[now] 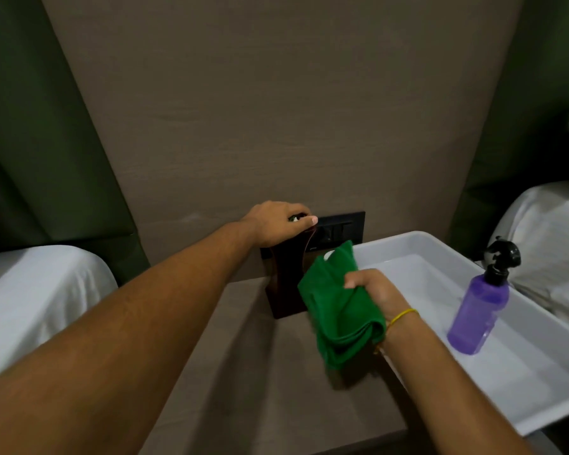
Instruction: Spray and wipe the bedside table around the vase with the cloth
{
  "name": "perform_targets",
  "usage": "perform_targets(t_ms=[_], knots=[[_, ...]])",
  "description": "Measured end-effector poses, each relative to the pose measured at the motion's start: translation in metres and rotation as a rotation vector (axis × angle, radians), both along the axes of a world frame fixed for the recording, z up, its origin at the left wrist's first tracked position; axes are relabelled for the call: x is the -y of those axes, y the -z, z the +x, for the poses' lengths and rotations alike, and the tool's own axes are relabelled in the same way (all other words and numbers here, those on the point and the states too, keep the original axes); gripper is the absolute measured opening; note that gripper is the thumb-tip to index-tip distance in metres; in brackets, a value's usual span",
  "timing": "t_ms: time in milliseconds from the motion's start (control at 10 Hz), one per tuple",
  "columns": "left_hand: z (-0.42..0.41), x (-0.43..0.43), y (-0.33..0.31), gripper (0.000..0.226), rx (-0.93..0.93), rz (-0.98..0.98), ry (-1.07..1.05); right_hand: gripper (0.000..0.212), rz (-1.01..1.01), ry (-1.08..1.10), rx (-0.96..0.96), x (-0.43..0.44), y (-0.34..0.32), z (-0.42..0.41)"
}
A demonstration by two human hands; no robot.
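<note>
The soft, light cloth (339, 310) is bunched in the right hand (375, 290), while the tall vase (286, 284) (likely tippy) is gripped at its top by the left hand (276, 223) near the tabletop's (243, 372) back edge.

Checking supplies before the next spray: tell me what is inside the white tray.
The white tray holds a purple spray bottle, standing upright near its right side. The right hand and the green cloth it grips cover the tray's near-left corner, so anything there cannot be seen.
</note>
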State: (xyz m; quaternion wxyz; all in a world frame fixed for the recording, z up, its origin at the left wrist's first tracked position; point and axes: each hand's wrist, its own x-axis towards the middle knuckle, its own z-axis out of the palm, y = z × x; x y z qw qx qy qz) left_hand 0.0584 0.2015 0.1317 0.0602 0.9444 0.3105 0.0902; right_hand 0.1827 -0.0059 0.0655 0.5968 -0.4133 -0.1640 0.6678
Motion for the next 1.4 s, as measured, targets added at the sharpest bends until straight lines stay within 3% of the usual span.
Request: perform_targets(t_ms=[100, 200, 300, 400, 500, 600, 800, 1000, 1100, 1200, 1400], knots=[[0.000, 0.000, 0.001, 0.057, 0.000, -0.012, 0.005, 0.025, -0.025, 0.233, 0.159, 0.005, -0.027, 0.023], [0.000, 0.000, 0.001, 0.059, -0.002, -0.033, 0.008, 0.013, -0.022, 0.436, 0.561, -0.001, -0.047, 0.049], [-0.001, 0.001, 0.000, 0.066, 0.015, -0.041, 0.003, 0.012, -0.076, 0.502, 1.233, -0.020, -0.052, 0.074], [-0.002, 0.001, 0.001, 0.063, 0.023, -0.028, 0.013, 0.034, -0.239, 0.259, 1.789, -0.039, -0.034, 0.087], [-0.002, 0.001, 0.001, 0.062, 0.034, -0.040, 0.017, 0.047, -0.333, -0.049, 1.931, -0.049, 0.008, 0.089], [-0.001, -0.004, 0.002, 0.061, 0.036, -0.019, 0.022, 0.058, -0.451, -0.296, 1.796, -0.056, 0.044, 0.092], [0.002, 0.001, 0.001, 0.052, 0.071, 0.004, 0.074, 0.092, -0.538, -0.424, 1.593, -0.079, 0.028, 0.092], [-0.002, 0.010, -0.006, 0.065, -0.003, -0.063, -0.047, 0.079, -0.549, -0.521, 1.565, -0.083, 0.016, 0.089], [0.000, 0.012, -0.019, 0.074, -0.192, -0.051, -0.068, 0.082, -0.518, -0.499, 1.510, -0.077, -0.002, 0.092], [0.013, 0.019, -0.054, 0.079, -0.290, -0.017, -0.075, 0.070, -0.384, -0.413, 1.576, -0.042, -0.036, 0.087], [0.006, 0.095, -0.130, 0.072, -0.287, -0.153, -0.179, 0.064, -0.168, -0.324, 1.476, -0.004, -0.150, 0.088]])
